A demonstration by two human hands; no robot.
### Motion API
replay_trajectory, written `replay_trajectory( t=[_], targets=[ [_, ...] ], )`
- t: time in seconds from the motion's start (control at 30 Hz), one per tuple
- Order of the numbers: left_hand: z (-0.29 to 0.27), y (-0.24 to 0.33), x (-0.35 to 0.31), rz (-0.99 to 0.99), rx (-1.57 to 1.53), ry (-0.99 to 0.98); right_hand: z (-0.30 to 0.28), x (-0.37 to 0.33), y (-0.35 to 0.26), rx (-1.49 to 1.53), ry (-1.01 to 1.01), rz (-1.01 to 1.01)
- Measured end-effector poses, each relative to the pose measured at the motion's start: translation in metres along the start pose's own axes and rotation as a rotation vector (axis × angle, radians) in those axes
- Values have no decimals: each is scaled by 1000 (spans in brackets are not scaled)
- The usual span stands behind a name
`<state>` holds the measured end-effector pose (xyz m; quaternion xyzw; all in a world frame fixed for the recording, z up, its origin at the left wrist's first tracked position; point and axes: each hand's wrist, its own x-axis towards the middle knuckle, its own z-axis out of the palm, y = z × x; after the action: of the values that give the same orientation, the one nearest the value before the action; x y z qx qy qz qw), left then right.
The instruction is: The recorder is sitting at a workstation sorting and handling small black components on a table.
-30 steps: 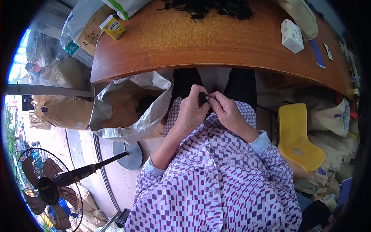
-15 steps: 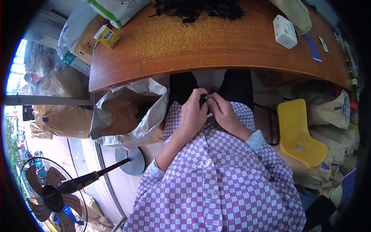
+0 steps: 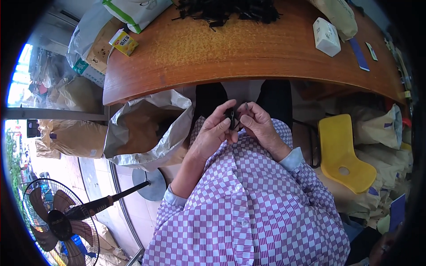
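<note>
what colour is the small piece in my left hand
Black. The small piece in your left hand shows best in the head view.

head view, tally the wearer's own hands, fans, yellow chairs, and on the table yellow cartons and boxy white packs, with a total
Wearer's hands: 2 (left hand, right hand)
Fan: 1
Yellow chair: 1
Yellow carton: 1
Boxy white pack: 1
Total: 6

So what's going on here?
A person has their hands together above their lap. The left hand holds a small black piece, with the right hand close beside it; I can't tell exactly what it is. A pile of black strips lies on the wooden table, and an open sack stands below.
</note>
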<state>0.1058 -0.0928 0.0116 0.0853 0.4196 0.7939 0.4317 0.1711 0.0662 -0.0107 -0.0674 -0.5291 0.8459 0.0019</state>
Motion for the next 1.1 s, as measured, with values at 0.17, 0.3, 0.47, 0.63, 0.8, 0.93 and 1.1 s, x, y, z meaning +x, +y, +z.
replay_trajectory(
  t=[0.17,0.3,0.47,0.63,0.8,0.93,1.1],
  targets=[
    [-1,-5,-4,-98,17,-155,-3,-2,-5,241,-82,154],
    [7,-1,-7,-95,156,-6,-6,0,-2,107,-136,148],
    [1,-5,-8,42,591,-72,-7,-4,5,-258,-8,11],
    [-1,-5,-21,117,841,137,11,5,12,-262,-96,31],
    [7,-19,-7,266,875,100,3,-8,2,-247,-11,-9],
    [4,-16,-10,175,770,160,4,-11,-7,-213,-62,146],
    [4,-18,-8,212,776,186,12,-11,-7,-266,-63,122]
  ],
)
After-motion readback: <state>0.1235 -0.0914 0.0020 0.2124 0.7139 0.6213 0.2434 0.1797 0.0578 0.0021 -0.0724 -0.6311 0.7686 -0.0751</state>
